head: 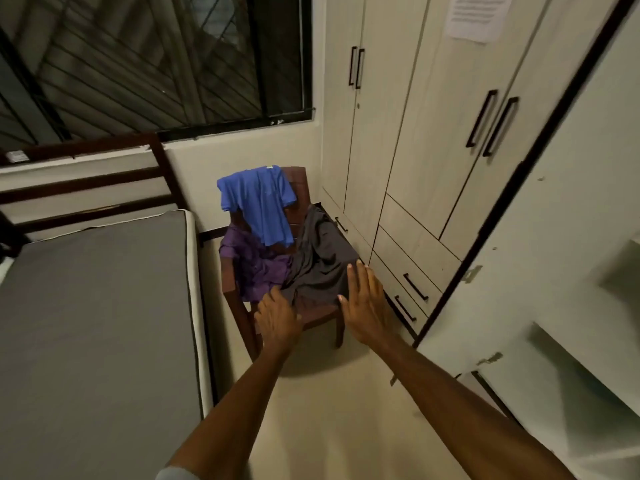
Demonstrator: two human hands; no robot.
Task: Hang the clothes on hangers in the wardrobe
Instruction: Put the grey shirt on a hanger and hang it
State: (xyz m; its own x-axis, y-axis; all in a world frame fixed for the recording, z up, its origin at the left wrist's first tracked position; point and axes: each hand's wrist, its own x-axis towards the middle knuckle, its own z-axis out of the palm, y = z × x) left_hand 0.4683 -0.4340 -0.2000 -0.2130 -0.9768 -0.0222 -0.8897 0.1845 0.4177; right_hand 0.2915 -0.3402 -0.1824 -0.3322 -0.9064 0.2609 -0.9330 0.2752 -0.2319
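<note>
Your left hand (277,320) curled at the grey garment (322,268) on the chair (298,181), grip unclear, right hand (363,306) flat beside it, fingers straight, holding nothing

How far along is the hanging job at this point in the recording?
Nothing looks hung yet: no hanger is in view, and the blue shirt, purple garment and dark grey garment all lie on the chair. In hand: the left hand and right hand reach to the grey garment's front edge. Left: all three pieces. One wardrobe door at right stands open.
</note>
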